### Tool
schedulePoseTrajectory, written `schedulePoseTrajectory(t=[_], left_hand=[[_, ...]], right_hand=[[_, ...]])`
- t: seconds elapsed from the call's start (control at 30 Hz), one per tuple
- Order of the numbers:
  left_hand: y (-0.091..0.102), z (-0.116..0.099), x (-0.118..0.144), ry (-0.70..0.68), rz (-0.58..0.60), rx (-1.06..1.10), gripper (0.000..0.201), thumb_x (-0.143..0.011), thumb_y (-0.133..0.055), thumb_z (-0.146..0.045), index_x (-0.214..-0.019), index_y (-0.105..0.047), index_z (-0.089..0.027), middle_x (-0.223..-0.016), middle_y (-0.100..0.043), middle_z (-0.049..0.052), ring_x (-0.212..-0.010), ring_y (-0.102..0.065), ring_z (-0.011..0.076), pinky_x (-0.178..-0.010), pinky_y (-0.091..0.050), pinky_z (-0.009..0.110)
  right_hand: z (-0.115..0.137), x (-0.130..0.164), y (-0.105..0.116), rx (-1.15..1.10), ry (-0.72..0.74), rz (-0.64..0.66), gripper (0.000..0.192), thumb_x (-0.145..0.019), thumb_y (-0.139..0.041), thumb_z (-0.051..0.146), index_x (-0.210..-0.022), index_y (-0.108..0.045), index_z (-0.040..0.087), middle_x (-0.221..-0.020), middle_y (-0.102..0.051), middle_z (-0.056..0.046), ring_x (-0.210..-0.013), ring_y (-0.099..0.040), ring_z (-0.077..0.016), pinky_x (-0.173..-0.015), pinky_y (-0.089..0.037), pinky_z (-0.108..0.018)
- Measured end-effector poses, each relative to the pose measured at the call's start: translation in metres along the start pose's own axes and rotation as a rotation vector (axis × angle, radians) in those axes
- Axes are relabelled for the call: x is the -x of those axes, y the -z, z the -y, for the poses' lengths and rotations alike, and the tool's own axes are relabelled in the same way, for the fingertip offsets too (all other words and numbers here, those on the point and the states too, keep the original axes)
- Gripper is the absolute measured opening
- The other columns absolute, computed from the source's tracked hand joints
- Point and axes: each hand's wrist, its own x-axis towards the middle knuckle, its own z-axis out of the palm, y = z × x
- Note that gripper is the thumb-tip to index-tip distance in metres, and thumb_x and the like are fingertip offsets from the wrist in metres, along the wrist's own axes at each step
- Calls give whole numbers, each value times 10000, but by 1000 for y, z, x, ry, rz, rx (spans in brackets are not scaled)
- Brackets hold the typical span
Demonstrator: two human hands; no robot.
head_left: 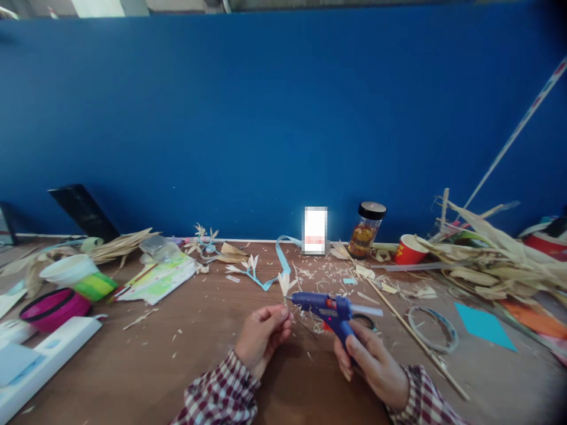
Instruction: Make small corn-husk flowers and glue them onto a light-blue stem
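My right hand (371, 363) grips a blue glue gun (326, 307) by its handle, nozzle pointing left. My left hand (264, 334) pinches the stem of a small pale husk flower (284, 284) between fingers and thumb. The gun's nozzle tip sits right at the base of that flower, just above the brown table (177, 366). Both sleeves are checked red and white. A glue stick pokes out of the gun's back end toward the right.
A light blue ribbon (280, 260) with more husk flowers lies behind the hands. A lidded jar (365, 230), a red paper cup (408, 250), dry corn husks (478, 260), a thin stick (411, 330), a wire ring (432, 328) and blue paper (484, 326) lie right. Bowls (55, 307) sit left.
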Motion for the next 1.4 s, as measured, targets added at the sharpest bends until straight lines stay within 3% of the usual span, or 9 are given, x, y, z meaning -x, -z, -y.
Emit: schedulePoseTrajectory(t=[0.7, 0.9, 1.4], left_hand=[[0, 1, -1, -25, -14, -7, 109, -607, -708, -114, -661, -616, -90, -570, -629, 31, -460, -565, 68, -444, -495, 154], [1, 2, -2, -64, -67, -59, 172, -558, -744, -147, -652, -611, -95, -566, -633, 39, -463, -571, 83, -457, -493, 172], [0, 2, 1, -183, -116, -171, 233, -532, -748, -240, -671, -622, -101, -540, -626, 18, -468, -556, 86, -481, -471, 187]], right_hand=[[1, 0, 0, 55, 7, -15, 224, -845, -411, 402, -881, -422, 181, -598, -420, 38, -450, -370, -60, -429, -361, -188], [6, 0, -2, 117, 13, -22, 261, -834, -415, 429, -853, -439, 170, -588, -419, 31, -449, -369, -65, -426, -352, -193], [6, 2, -2, 241, 4, -31, 362, -830, -419, 437, -1052, -405, 152, -604, -431, 24, -466, -381, -77, -437, -359, -206]])
